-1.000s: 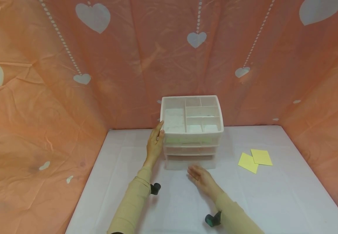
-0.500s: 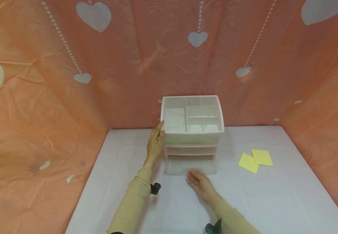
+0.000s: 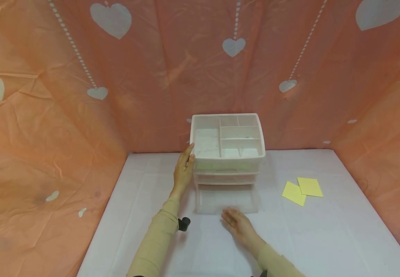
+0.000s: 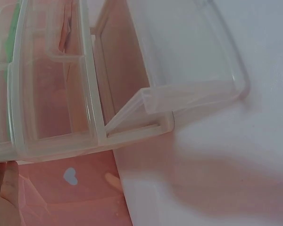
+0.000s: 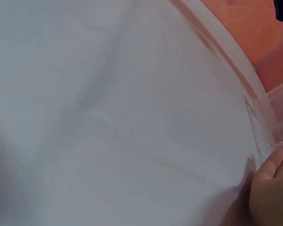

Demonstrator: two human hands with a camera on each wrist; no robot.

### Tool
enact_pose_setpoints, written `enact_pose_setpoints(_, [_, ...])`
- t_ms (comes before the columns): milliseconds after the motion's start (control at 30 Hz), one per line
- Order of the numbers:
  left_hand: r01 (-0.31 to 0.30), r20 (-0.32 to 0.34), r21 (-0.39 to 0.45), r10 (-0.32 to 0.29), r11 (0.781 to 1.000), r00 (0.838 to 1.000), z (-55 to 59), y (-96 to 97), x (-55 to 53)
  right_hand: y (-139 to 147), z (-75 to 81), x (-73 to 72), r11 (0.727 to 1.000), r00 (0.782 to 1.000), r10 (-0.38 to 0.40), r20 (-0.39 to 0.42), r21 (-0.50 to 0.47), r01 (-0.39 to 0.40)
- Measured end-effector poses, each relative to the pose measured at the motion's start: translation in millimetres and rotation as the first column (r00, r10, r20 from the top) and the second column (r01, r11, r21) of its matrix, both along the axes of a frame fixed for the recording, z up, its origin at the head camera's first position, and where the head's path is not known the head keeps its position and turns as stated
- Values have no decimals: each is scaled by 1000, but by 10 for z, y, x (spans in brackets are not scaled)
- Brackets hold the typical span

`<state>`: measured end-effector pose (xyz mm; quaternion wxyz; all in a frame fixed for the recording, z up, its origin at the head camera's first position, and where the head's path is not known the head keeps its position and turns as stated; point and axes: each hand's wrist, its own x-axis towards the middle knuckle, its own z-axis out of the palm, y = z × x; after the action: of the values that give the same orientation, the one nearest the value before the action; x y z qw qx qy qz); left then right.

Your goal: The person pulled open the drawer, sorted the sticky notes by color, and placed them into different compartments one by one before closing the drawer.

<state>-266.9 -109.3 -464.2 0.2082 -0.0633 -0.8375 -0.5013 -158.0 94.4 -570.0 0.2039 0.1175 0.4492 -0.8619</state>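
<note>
A white plastic drawer organizer (image 3: pixel 206 142) with a divided top tray stands at the back of the table. Against its left side rests my left hand (image 3: pixel 183 173), with extended fingers. The clear bottom drawer (image 3: pixel 213 200) is pulled well out, as the left wrist view also shows of this drawer (image 4: pixel 193 61). My right hand (image 3: pixel 241 227) grips the front edge of that drawer near its middle; part of the fingers is hidden. In the right wrist view the right hand (image 5: pixel 273 188) appears at the lower right corner, at the drawer's edge.
Two yellow sticky notes (image 3: pixel 309 186) overlap on the white table (image 3: pixel 324 231), to the right. Something green (image 3: pixel 225 166) shows through the upper drawer. An orange sheet with white hearts (image 3: pixel 172 77) hangs behind and at both sides.
The bottom drawer has slid farther out toward me, together with my right hand. My left hand stays on the organizer's side, and the organizer body holds its place.
</note>
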Motion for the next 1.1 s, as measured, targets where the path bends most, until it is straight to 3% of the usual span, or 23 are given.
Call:
enact_pose_setpoints(467, [-8, 9, 8, 8, 1000, 1000, 8, 5, 11, -26, 18, 63, 1000, 999, 3, 40, 17, -3])
enact_pose_setpoints(700, [0, 24, 3, 0, 1000, 1000, 15, 6, 18, 8, 26, 98, 992, 994, 110, 11, 54, -111])
enact_pose_setpoints(867, [-2, 14, 1, 2, 1000, 1000, 2, 7, 11, 51, 68, 141, 961, 963, 257, -77, 126, -246])
enact_pose_setpoints(1100, [-1, 9, 6, 1, 1000, 1000, -11, 1, 0, 166, 243, 109, 928, 917, 348, -193, 209, -308])
